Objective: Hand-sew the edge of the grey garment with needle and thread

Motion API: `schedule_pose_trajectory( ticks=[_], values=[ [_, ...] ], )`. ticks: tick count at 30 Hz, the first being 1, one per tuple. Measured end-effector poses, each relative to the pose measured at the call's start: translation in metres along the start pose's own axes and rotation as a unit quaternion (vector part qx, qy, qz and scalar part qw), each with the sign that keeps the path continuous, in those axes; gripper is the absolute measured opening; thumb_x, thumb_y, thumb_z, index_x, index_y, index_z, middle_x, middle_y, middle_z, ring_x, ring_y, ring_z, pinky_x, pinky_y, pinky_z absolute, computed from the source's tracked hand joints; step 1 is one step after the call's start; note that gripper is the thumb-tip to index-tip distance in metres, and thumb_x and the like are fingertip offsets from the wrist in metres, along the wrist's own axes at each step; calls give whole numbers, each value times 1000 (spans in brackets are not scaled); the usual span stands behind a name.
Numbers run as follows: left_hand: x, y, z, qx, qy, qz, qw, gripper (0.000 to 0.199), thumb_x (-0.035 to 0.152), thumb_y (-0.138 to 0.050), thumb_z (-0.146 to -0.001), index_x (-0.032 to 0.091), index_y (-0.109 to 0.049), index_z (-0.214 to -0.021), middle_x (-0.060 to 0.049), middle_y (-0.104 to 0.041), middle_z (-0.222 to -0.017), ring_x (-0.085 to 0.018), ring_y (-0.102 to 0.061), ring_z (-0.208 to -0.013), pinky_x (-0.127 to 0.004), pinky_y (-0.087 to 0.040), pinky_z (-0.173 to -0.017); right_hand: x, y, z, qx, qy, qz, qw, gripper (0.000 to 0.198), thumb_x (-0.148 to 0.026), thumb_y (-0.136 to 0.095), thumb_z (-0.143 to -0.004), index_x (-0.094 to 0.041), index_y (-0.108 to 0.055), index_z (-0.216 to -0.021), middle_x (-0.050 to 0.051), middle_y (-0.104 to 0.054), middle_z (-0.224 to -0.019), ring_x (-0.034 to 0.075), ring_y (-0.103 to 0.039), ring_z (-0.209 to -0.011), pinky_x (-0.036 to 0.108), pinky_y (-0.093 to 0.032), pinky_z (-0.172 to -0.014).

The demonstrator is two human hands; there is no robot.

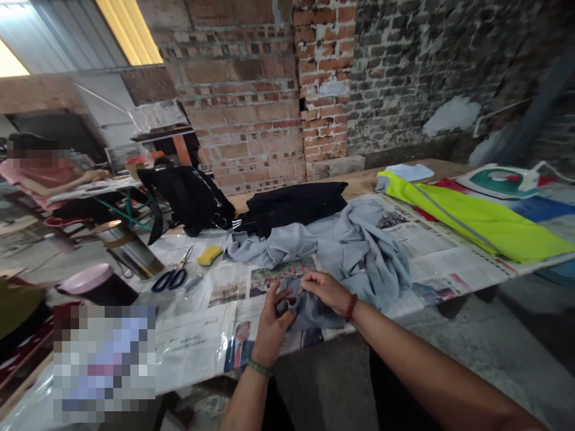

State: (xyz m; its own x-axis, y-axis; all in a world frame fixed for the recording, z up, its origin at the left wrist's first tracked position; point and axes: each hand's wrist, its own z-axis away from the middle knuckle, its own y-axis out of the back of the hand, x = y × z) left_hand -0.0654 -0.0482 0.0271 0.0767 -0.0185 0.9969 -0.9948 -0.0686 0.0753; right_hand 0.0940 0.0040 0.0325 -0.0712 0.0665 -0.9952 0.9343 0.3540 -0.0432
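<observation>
Right by the table's near edge, your left hand (271, 326) is half curled at the dark grey fabric (314, 314), though whether it grips cannot be told; your right hand (330, 291) is pinched closed over it, with anything between the fingertips too small to make out. Just behind, the bunched light grey cloth (381, 263) blocks your way forward, backed by a folded black garment (296, 203) and a black bag (188, 203). To your left lie scissors (178, 278) and a yellow sponge (209, 256), with a steel flask (130, 248) farther out. Newspaper (193, 335) spreads between your left hand and the scissors, and more separates the cloth from the fluorescent yellow garment (480, 221) at your right, with an iron (501, 181) behind it.
</observation>
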Motion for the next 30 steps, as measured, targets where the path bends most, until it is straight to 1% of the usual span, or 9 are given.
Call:
schedule_pose_trajectory(
  ticks=[3,5,8,12,16,20,22,26,30],
  values=[
    [5,-3,-1,-8,38,-23,999,38,23,-69,-58,15,-65,-95,-8,-63,-99,-18,-57,-83,-24,-43,-67,-9,-2,-1,-14,-26,-30,999,14,-30,-55,-71,-16,-55,-69,0,-61,-68,10,-51,-63,23,-37,-64],
    [9,-4,0,3,65,-28,998,29,32,-68,-60,12,-68,-82,-6,-65,-82,-16,-55,-72,-23,-41,-60,-11,-3,-2,-13,-43,-38,998,14,-29,-58,-69,-16,-54,-67,-1,-59,-64,9,-50,-59,22,-36,-62],
    [13,-5,3,17,73,-27,997,29,38,-65,-64,13,-68,-79,0,-59,-63,-12,-49,-59,-20,-35,-52,-7,-5,-4,-4,-70,-66,995,14,-27,-60,-66,-15,-53,-63,-3,-56,-59,8,-48,-56,21,-35,-59],
    [13,-6,5,19,64,-28,997,25,37,-66,-63,13,-66,-71,3,-52,-55,-8,-41,-51,-19,-31,-48,1,-7,-10,30,-105,-110,988,14,-23,-61,-65,-15,-50,-61,-4,-54,-55,6,-48,-52,19,-36,-55],
    [8,-5,4,20,53,-37,998,29,41,-67,-62,14,-66,-69,3,-49,-50,-8,-37,-47,-19,-27,-44,-2,-2,-18,59,-153,-155,974,17,-28,-58,-70,-17,-45,-69,-4,-56,-57,7,-51,-46,18,-35,-45],
    [6,-3,4,16,46,-29,998,26,39,-67,-63,14,-66,-70,1,-53,-55,-9,-41,-50,-19,-30,-47,-11,5,-23,1,-145,-176,974,20,-35,-53,-77,-20,-39,-78,-5,-59,-62,8,-54,-41,16,-33,-37],
    [8,-2,5,14,53,-21,998,24,38,-68,-62,15,-66,-70,2,-54,-56,-9,-41,-51,-19,-31,-48,-17,6,-26,-21,-137,-196,971,16,-35,-48,-81,-22,-38,-81,-6,-58,-60,8,-52,-38,16,-33,-36],
    [15,-2,7,22,70,-16,997,24,37,-68,-60,14,-66,-68,2,-52,-53,-9,-40,-50,-19,-30,-47,-30,12,-35,-19,-148,-231,961,3,-22,-44,-85,-20,-43,-83,-7,-53,-53,7,-49,-36,17,-37,-37],
    [16,-2,7,18,73,-13,997,23,36,-68,-61,14,-65,-67,3,-51,-52,-9,-39,-49,-19,-28,-46,-46,24,-46,-25,-131,-259,957,7,-11,-43,-83,-17,-47,-81,-5,-54,-57,7,-52,-43,19,-43,-44]
  ],
)
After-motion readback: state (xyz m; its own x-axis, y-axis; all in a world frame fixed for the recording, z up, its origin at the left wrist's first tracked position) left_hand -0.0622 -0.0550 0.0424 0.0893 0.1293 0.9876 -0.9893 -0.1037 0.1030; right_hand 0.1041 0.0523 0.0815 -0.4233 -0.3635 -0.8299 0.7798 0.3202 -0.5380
